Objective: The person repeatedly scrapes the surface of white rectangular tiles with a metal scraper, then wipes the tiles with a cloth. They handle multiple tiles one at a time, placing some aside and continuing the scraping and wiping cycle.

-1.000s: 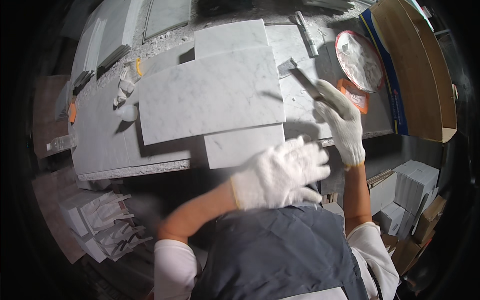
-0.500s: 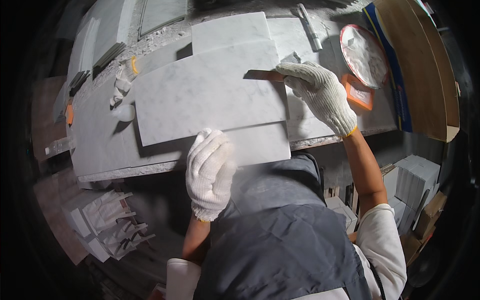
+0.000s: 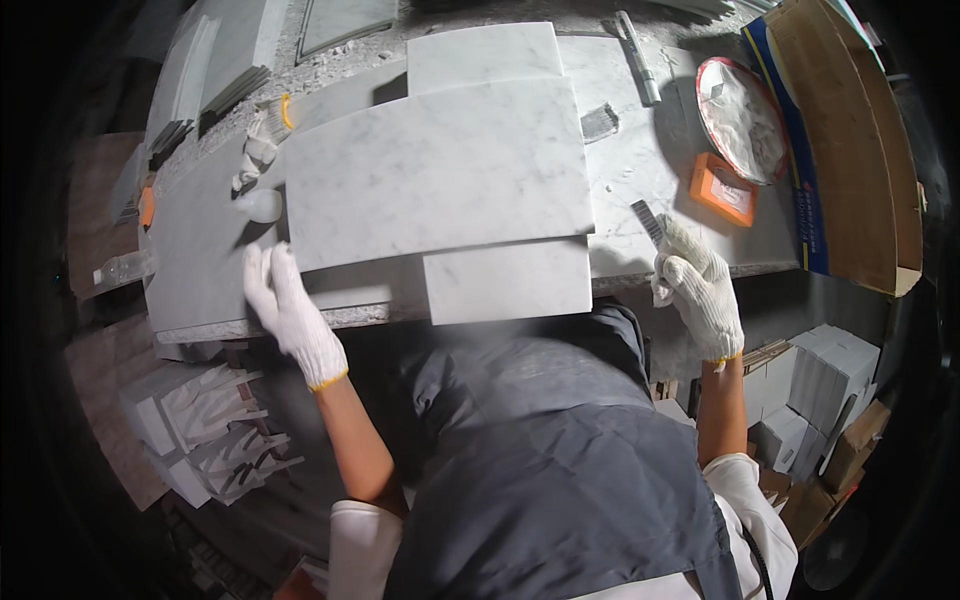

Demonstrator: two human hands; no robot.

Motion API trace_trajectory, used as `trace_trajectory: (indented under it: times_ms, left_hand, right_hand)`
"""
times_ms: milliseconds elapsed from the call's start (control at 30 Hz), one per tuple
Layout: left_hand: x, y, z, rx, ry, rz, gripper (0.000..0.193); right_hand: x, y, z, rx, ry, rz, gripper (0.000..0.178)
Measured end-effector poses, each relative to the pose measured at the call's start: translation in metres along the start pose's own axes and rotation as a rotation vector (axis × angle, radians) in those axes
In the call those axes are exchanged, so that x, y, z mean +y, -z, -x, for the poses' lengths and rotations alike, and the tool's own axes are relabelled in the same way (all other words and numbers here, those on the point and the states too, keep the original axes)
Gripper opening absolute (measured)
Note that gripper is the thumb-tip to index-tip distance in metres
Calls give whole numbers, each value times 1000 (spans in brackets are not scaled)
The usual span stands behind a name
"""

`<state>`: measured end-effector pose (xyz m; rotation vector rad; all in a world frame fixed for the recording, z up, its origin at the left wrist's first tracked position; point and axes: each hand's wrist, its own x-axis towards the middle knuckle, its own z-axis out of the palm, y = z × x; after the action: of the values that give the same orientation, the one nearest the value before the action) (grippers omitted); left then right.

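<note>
White knit gloves cover both hands. My left hand (image 3: 290, 312) is by the lower-left corner of a large grey-veined marble slab (image 3: 440, 165), its fingers stretched out and slightly apart, with nothing visible in them. Whether the fingertips touch the corner I cannot tell. My right hand (image 3: 697, 290), to the right of the slab near the bench edge, is closed on a thin flat strip (image 3: 648, 222) with dark and light bands. The large slab overlaps a smaller marble piece (image 3: 510, 285) at the near side and another piece (image 3: 485, 58) behind it.
On the left lie a white rounded object (image 3: 262, 206), a crumpled glove (image 3: 258, 155) and a plastic bottle (image 3: 125, 268). To the right are a round red-rimmed container (image 3: 742, 120), an orange box (image 3: 722, 190), a tube (image 3: 638, 58) and a cardboard box (image 3: 850, 140). Cartons (image 3: 835, 370) stand below.
My left hand has moved left from the slab's near edge to its lower-left corner. My right hand has pulled the strip off the slab's right side, down and toward me.
</note>
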<state>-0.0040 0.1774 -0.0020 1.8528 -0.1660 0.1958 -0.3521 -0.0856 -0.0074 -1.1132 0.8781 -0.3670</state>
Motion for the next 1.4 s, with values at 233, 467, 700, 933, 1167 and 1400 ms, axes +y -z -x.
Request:
trace_trajectory:
  times_ms: [233,467,700,933,1167,1400]
  left_hand:
    - [13,11,-16,-343,580,97,50]
    - [11,66,83,-335,744,185,28]
    - [-37,105,87,-762,875,533,70]
    - [-86,81,36,-785,692,608,72]
    - [-62,94,105,-542,601,282,44]
    - [-61,126,146,-640,662,167,74]
  right_hand:
    - [26,-4,-17,-98,-36,-411,33]
    - [24,-1,-27,-48,-13,-318,28]
    - [22,-8,-26,-86,5,-198,41]
    - [-7,-37,-16,-181,19,-177,32]
    - [-21,-58,-26,-213,86,-406,29]
    - [-46,-78,-50,-402,283,-379,27]
